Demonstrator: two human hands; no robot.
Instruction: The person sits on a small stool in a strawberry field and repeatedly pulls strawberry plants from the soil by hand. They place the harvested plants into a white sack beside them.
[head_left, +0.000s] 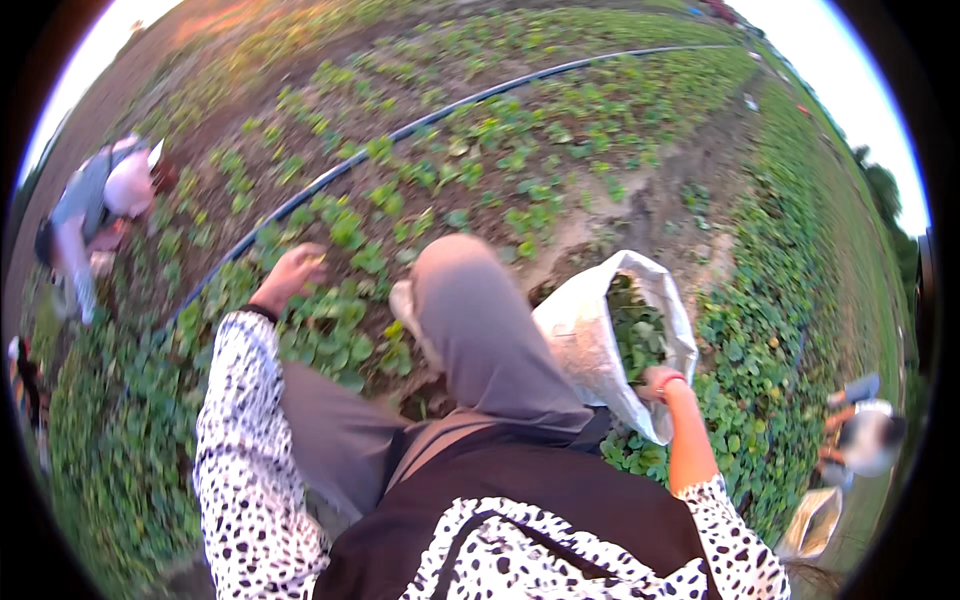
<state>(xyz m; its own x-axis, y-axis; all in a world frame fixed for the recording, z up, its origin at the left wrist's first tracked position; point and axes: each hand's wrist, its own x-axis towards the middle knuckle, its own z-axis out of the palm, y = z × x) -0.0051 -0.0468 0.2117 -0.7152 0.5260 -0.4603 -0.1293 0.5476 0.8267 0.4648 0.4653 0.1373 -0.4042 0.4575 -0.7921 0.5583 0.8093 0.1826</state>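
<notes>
My left hand (295, 274) hovers over low leafy plants (337, 334), its fingers curled around or near a small yellow-green bit; whether it grips this is blurred. At the mouth of a white woven sack (581, 322), my right hand (661, 381) reaches in past the rim, a red band on its wrist. Green leaves (637, 322) fill part of the sack. The right fingertips are hidden among the leaves, so what they hold does not show. The sack leans beside my bent knee.
A dark hose (450, 109) runs across the rows beyond my knees. One person (97, 195) bends over plants at the left; another (866, 435) is at the right near a second sack (814, 521). Dense foliage (757, 375) borders the white sack.
</notes>
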